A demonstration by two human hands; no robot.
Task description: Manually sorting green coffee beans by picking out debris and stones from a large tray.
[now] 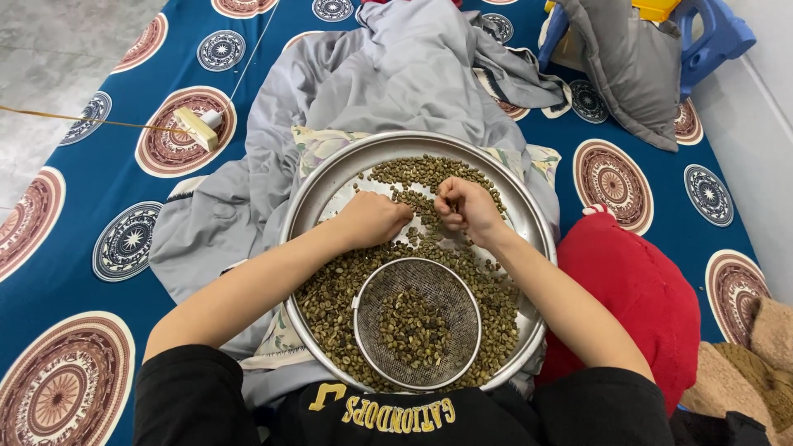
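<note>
A wide round metal tray [307, 198] rests on a floral pillow in front of me, covered with small greenish-brown beans [330, 293]. A round wire-mesh sieve [417, 322] sits in the near part of the tray with a small heap of beans inside. My left hand [373, 219] lies curled, knuckles up, on the beans near the tray's middle. My right hand [467, 208] is just beside it, fingertips pinched together over the beans; whether a bean is between them is too small to tell.
A grey blanket [396, 74] lies bunched beyond the tray on a blue sheet with round patterns [124, 239]. A red cushion [636, 289] is at my right, a grey pillow [628, 58] and blue plastic stool [719, 33] at the far right, a small cream object [197, 128] on a cord at the left.
</note>
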